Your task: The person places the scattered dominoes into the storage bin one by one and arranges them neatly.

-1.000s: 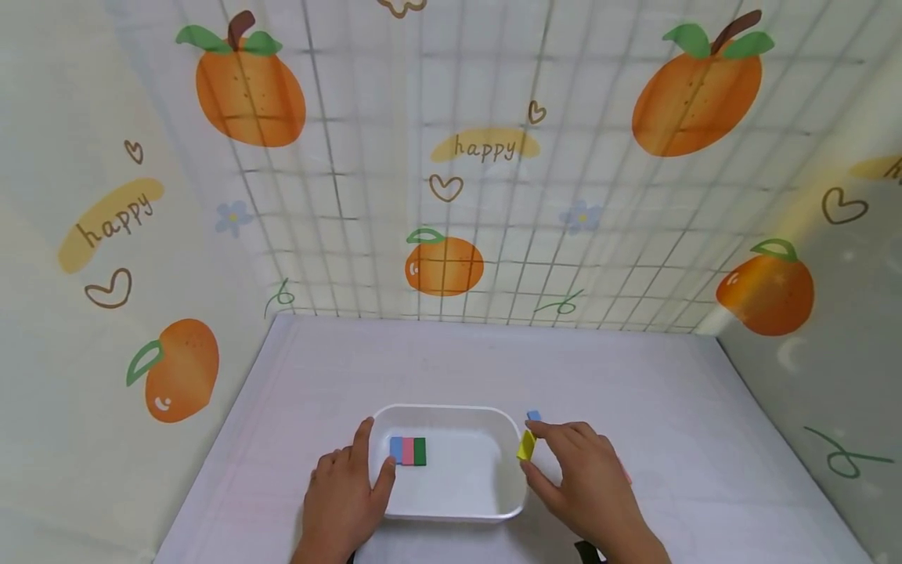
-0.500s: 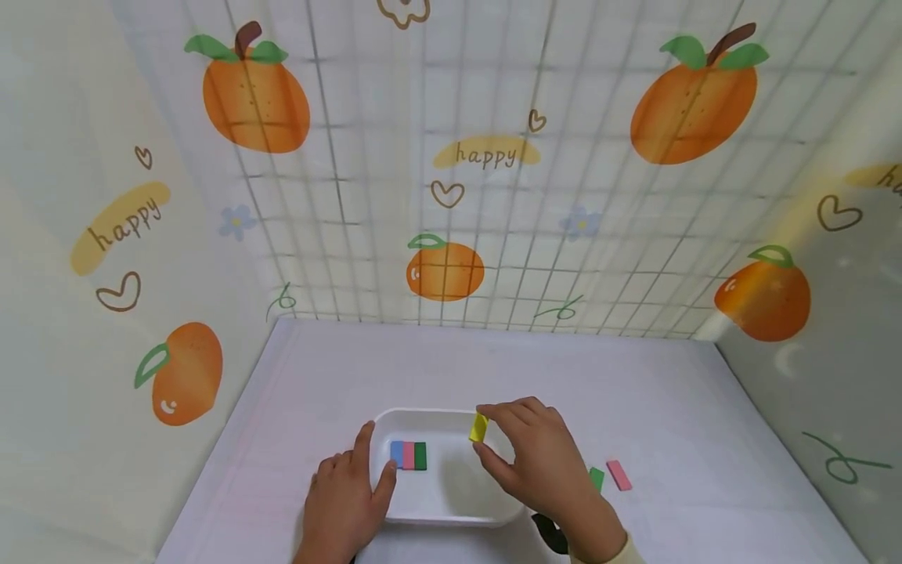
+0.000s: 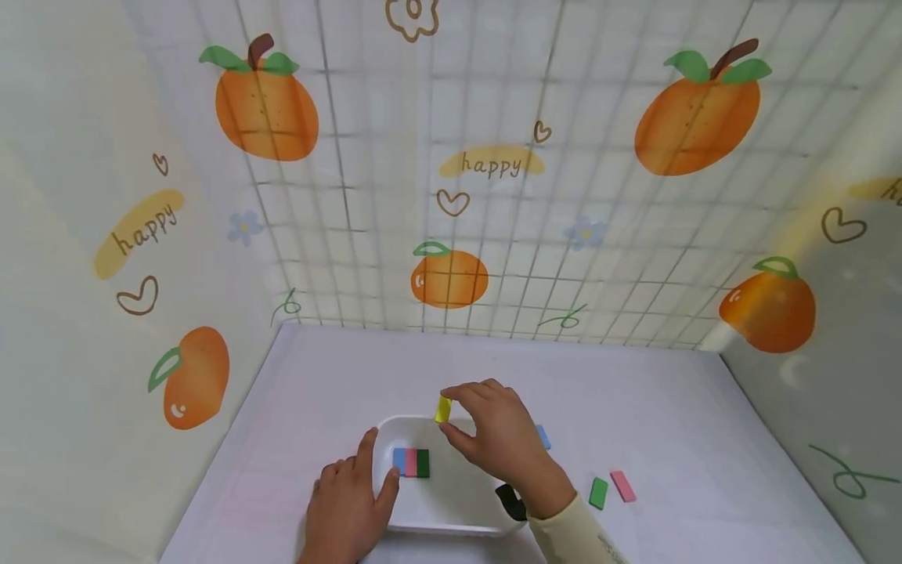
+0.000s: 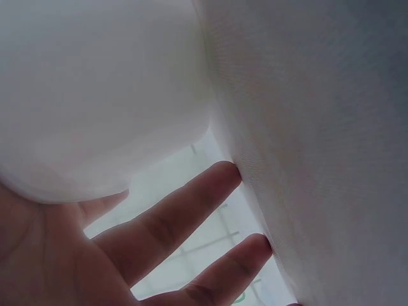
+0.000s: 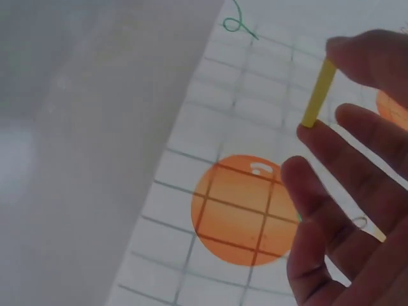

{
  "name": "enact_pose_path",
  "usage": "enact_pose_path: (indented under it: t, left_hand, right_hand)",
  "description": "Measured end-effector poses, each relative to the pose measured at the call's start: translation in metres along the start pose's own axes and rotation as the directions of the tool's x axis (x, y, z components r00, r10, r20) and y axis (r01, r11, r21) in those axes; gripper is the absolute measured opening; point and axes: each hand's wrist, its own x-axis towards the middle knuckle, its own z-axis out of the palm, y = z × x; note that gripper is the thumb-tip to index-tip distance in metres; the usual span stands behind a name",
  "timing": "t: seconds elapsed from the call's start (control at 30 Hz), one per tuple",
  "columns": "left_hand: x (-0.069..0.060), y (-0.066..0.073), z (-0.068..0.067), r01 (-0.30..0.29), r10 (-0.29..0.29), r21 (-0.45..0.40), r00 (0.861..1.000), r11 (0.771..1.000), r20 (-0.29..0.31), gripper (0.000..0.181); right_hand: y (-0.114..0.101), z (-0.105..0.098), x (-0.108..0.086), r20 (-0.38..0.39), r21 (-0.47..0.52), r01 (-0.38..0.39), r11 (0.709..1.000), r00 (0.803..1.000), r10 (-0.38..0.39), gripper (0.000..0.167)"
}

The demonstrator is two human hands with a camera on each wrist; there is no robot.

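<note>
My right hand (image 3: 500,435) pinches a small flat yellow block (image 3: 443,409) by its ends, between thumb and a fingertip, near the far rim of a white tray (image 3: 458,529). In the right wrist view the yellow block (image 5: 318,94) appears edge-on, and the other fingers are spread. Inside the tray, a blue block (image 3: 398,460), a pink block (image 3: 412,462) and a dark green block (image 3: 423,463) lie side by side. My left hand (image 3: 348,501) rests at the tray's left end, thumb over the rim. In the left wrist view, straight fingers (image 4: 172,213) touch the tabletop beside the tray wall (image 4: 95,115).
Right of the tray lie a green block (image 3: 598,493), a pink block (image 3: 623,486) and a blue block (image 3: 543,437), the last partly hidden by my right hand. Patterned fabric walls (image 3: 507,243) enclose the white table (image 3: 690,423) at the back and sides.
My right hand has carried the yellow block leftward from the tray's right side to its far rim, uncovering the loose green and pink blocks. The left hand has stayed at the tray.
</note>
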Motion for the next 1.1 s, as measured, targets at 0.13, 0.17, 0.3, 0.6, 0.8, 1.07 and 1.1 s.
enact_pose_path:
  t: [0.13,0.17,0.3,0.6,0.8,1.07,1.1]
  left_hand:
    - [0.001,-0.002,0.0,-0.005,0.005,0.0,1.0,1.0,-0.005,0.074]
    - [0.0,-0.002,0.0,-0.008,0.008,-0.002,1.0,1.0,-0.006,0.074]
    - [-0.001,-0.003,0.001,-0.011,0.011,0.0,1.0,1.0,-0.006,0.074]
    - [0.0,-0.004,0.0,-0.024,0.024,-0.012,0.999,1.0,-0.027,0.073]
    - [-0.001,-0.008,0.004,-0.067,0.067,-0.005,0.994,0.998,-0.087,0.071]
    - [-0.003,-0.007,0.002,-0.084,0.082,-0.012,0.991,0.996,-0.108,0.071]
    - [-0.003,-0.007,0.002,-0.08,0.078,-0.011,0.992,0.997,-0.103,0.071]
  right_hand:
    - [-0.003,0.011,0.007,0.037,0.003,0.013,1.0,0.999,-0.013,0.043]
    - [-0.004,0.013,0.007,0.049,0.001,0.015,1.0,0.999,-0.015,0.044]
    - [-0.008,0.022,0.008,0.126,-0.016,0.051,0.999,0.991,-0.049,0.046]
    - [-0.014,0.033,0.011,0.327,0.038,0.042,0.998,0.944,-0.052,0.05]
    - [-0.013,0.038,0.011,0.402,0.059,0.028,0.998,0.914,-0.05,0.048]
    - [-0.01,0.043,0.011,0.498,-0.028,-0.046,0.999,0.865,0.054,0.05]
    - [-0.011,0.043,0.011,0.506,-0.034,-0.057,0.998,0.86,0.067,0.05]
